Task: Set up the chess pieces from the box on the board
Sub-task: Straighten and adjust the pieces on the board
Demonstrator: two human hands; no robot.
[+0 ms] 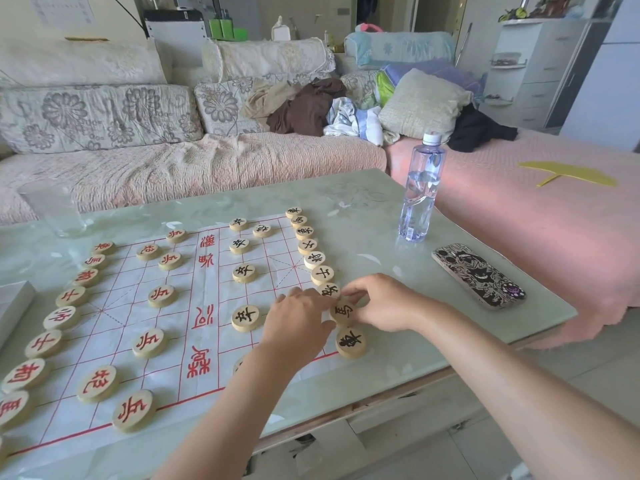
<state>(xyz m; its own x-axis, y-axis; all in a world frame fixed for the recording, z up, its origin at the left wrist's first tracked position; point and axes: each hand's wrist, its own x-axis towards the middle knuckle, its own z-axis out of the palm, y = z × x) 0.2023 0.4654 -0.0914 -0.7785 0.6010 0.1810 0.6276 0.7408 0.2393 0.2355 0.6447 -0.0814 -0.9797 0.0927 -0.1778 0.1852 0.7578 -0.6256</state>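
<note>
A white paper board (114,344) with red lines lies on the green table. Round wooden pieces with red characters stand along its left side, and pieces with black characters line its right edge. My right hand (384,303) pinches one black-marked piece (343,311) in that right row, just above the corner piece (350,342). Beside it my left hand (298,323) rests fingers-down on the board and touches the same piece's left side. Another black piece (239,365) is half hidden under my left forearm. A white box (12,306) shows at the left edge.
A clear water bottle (420,188) stands at the table's far right. A phone (479,275) in a patterned case lies near the right edge. An empty glass (52,209) sits at the far left. A sofa with cushions and clothes runs behind the table.
</note>
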